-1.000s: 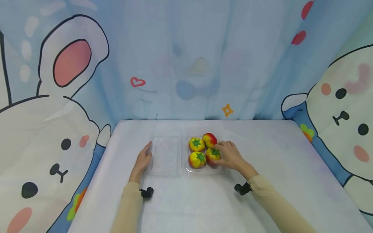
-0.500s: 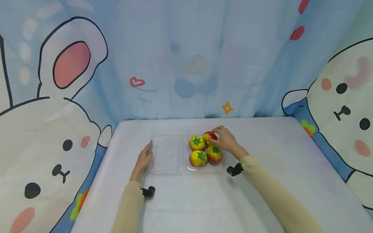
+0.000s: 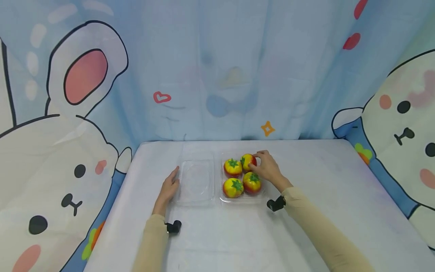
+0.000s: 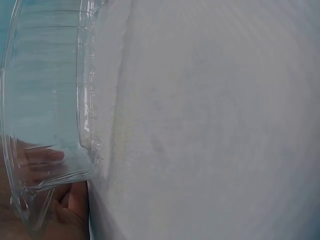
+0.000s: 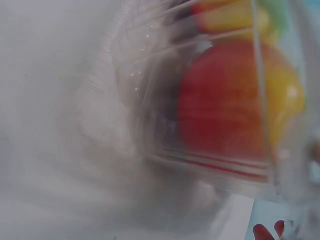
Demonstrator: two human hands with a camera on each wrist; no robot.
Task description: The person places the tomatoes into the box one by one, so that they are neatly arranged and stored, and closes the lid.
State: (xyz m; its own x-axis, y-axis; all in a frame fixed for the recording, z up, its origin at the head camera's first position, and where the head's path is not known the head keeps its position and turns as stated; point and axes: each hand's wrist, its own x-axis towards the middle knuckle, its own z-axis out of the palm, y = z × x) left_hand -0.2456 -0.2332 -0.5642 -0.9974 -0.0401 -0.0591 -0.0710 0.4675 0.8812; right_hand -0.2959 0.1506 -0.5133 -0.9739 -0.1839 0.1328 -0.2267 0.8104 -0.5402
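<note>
A clear plastic clamshell box lies spread out, its lid (image 3: 196,180) at left and its fruit-filled base (image 3: 238,201) at right. Several red-and-yellow fruits with green star-shaped tops, among them a front-left fruit (image 3: 233,188), sit in the base. My right hand (image 3: 268,169) grips the back-right fruit (image 3: 247,162) between thumb and fingers; its green top faces left. My left hand (image 3: 168,187) rests along the lid's left edge with its fingers extended. In the left wrist view, fingers (image 4: 47,155) show through the clear plastic. The right wrist view is blurred, with a fruit (image 5: 225,100) seen through the box wall.
A white cloth (image 3: 217,238) covers the table. Behind it hangs a light blue curtain (image 3: 190,56) printed with cartoon animals, which also covers both sides. Black camera mounts (image 3: 174,227) sit on both wrists.
My right hand has moved from the front-right fruit to the back-right one. That fruit has turned, so its green top now shows. The left hand stays at the lid.
</note>
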